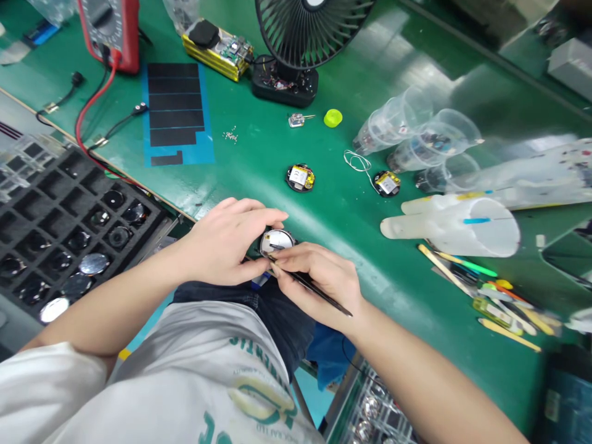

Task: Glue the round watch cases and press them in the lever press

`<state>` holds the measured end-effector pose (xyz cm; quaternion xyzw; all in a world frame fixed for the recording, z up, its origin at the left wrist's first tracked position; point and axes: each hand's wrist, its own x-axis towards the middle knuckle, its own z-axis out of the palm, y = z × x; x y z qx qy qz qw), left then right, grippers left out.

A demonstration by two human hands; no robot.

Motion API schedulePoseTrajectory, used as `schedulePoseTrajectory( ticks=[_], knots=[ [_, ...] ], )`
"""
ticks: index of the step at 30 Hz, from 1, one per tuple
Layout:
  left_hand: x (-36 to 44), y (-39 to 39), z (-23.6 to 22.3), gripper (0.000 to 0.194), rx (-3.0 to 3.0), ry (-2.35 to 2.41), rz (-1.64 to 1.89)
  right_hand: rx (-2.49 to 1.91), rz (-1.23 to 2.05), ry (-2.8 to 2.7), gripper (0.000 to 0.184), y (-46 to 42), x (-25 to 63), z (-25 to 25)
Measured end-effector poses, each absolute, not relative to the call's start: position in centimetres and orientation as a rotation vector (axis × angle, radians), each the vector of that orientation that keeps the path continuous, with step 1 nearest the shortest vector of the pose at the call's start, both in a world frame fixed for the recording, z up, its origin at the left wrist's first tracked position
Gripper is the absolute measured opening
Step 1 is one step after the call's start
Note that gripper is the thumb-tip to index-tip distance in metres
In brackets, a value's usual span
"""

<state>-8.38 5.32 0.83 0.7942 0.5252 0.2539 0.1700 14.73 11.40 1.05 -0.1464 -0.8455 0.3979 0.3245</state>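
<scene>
Close to the bench's front edge, my left hand [226,240] curls its thumb and fingers around a small round watch-like case [276,239] with a pale inner face. My right hand [324,277] grips slim black tweezers [326,297], whose working end reaches the lower part of the case; the fingertips hide the exact contact. Beyond my hands lie a round circuit module [300,177] with a silver battery and a similar module [387,183] beside a coil of thin white wire [356,161].
On the left, a black foam tray [60,209] holds round watch parts. A red multimeter [111,31], a blue sheet with black strips [178,114] and a black fan [296,74] stand behind. Plastic cups [435,139] and assorted hand tools [499,302] are at right.
</scene>
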Motion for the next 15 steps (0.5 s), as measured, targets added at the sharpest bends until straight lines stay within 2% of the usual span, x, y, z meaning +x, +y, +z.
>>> schedulePoseTrajectory(
  ticks=[15],
  knots=[
    [-8.48, 5.28, 0.77, 0.054, 2.278, 1.493, 0.701, -0.428, 0.957, -2.200, 0.023, 11.22, 15.02, 0.86]
  ],
)
